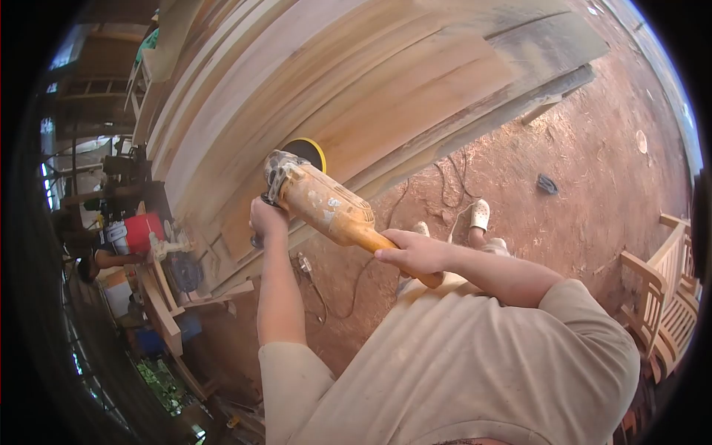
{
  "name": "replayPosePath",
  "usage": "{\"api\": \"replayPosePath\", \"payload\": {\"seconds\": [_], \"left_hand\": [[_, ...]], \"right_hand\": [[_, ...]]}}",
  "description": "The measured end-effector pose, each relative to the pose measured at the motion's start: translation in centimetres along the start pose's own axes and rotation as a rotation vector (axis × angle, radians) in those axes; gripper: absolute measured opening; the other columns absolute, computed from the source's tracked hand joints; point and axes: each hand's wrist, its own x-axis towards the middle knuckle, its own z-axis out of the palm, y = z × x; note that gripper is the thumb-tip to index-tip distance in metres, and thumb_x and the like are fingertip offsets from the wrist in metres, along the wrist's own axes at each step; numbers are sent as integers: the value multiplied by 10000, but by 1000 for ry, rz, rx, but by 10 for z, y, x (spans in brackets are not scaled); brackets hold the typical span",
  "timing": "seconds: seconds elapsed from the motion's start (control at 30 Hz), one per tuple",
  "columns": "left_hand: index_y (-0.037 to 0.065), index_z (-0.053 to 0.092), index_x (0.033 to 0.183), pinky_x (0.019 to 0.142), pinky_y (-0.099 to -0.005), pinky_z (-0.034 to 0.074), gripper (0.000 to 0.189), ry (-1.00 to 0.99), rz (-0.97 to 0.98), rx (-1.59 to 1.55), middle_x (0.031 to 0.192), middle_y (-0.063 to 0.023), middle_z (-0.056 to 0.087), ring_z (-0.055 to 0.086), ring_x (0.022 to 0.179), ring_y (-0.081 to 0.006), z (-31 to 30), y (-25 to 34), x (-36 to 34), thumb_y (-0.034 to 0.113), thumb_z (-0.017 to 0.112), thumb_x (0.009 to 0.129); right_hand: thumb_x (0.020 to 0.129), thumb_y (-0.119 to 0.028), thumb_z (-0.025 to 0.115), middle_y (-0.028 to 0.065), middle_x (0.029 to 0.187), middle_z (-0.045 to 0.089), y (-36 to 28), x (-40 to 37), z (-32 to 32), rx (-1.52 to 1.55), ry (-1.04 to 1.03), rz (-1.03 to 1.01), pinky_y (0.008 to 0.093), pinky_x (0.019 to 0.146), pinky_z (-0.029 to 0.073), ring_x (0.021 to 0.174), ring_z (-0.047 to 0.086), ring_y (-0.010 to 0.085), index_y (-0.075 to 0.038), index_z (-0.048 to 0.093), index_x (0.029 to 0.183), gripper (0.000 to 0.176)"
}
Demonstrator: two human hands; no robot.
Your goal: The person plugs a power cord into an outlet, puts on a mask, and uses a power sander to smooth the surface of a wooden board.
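A worn orange-yellow angle grinder [319, 200] spans the space between my two hands. Its round yellow-edged disc [319, 153] rests at the surface of a wooden board [415, 107], tilted partly out of sight behind the metal head. My left hand [268, 220] is closed on the side handle by the grinder's head; the handle itself is mostly hidden. Around the rear handle, close to my body, my right hand [415, 252] is wrapped.
Several long boards lie side by side on the bench. A cable [356, 285] and a plug connector [304, 263] lie on the dirt floor near my feet. Slatted wooden chairs [667, 297] stand at right. At left are a red object [142, 231] and another person's arm [119, 259].
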Motion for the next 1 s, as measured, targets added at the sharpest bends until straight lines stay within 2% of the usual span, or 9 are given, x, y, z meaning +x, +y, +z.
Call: {"api": "replayPosePath", "payload": {"seconds": [0.07, 0.13, 0.2, 0.4, 0.53, 0.63, 0.77, 0.83, 1.0], "left_hand": [[57, 771, 1011, 901, -510, 536, 359, 45, 75, -59, 1120, -223, 721, 683, 1058, -428, -13, 29, -2, 378, 725, 855], [39, 766, 987, 877, -506, 544, 351, -119, 174, 25, 1069, -232, 726, 685, 1031, -432, -36, 85, -18, 362, 714, 860], [32, 762, 997, 868, -493, 554, 340, -164, 411, 98, 1035, -243, 725, 687, 1024, -428, -19, 119, 3, 336, 720, 851], [30, 756, 1063, 937, -464, 553, 341, -270, 595, 142, 1133, -230, 717, 680, 1106, -387, -41, 300, -4, 295, 737, 849], [22, 744, 1120, 989, -444, 539, 371, -279, 707, 195, 1221, -209, 702, 660, 1177, -363, -34, 385, 2, 292, 724, 866], [47, 752, 1090, 952, -454, 542, 411, -260, 808, 202, 1158, -200, 720, 669, 1135, -364, -34, 434, -5, 386, 715, 860], [44, 750, 1103, 955, -452, 541, 399, -241, 855, 201, 1163, -205, 717, 668, 1139, -363, -40, 473, -19, 363, 696, 870], [26, 745, 1125, 981, -427, 545, 355, -250, 889, 207, 1215, -209, 704, 668, 1166, -355, -40, 482, -25, 251, 696, 855], [39, 752, 1068, 936, -444, 556, 302, -257, 920, 244, 1140, -204, 723, 685, 1104, -364, -30, 465, -31, 240, 675, 857]], "right_hand": [[1021, -461, 538, 103, 1031, 603, -3, -20, -5, 6, 69, 2, 363, 761, 540, 803, 648, 178, -53, 513, 1327, 511], [1022, -465, 536, 96, 1018, 597, 13, -43, -20, 5, 110, 16, 358, 755, 540, 792, 646, 173, -54, 506, 1340, 521], [1022, -472, 537, 88, 1009, 590, 31, -67, -34, 128, 227, 30, 351, 728, 539, 772, 640, 170, -58, 488, 1376, 546], [1023, -449, 553, 57, 984, 575, 47, -127, -73, 328, 506, -11, 321, 653, 530, 726, 619, 142, -62, 459, 1424, 565], [1025, -420, 557, 47, 961, 566, 50, -147, -100, 437, 630, -114, 318, 624, 522, 694, 601, 131, -48, 473, 1398, 533], [1033, -401, 542, 48, 955, 561, 58, -160, -115, 493, 702, -184, 312, 604, 516, 674, 586, 129, -30, 493, 1344, 486], [1044, -378, 530, 55, 950, 558, 55, -170, -117, 552, 765, -227, 306, 592, 515, 667, 591, 129, -15, 503, 1284, 435], [1048, -368, 527, 58, 947, 556, 57, -174, -113, 570, 797, -251, 306, 589, 516, 662, 593, 129, -11, 504, 1264, 418], [1051, -350, 532, 44, 918, 548, 76, -168, -94, 595, 699, -199, 303, 592, 519, 647, 586, 122, 1, 474, 1337, 457]]}}
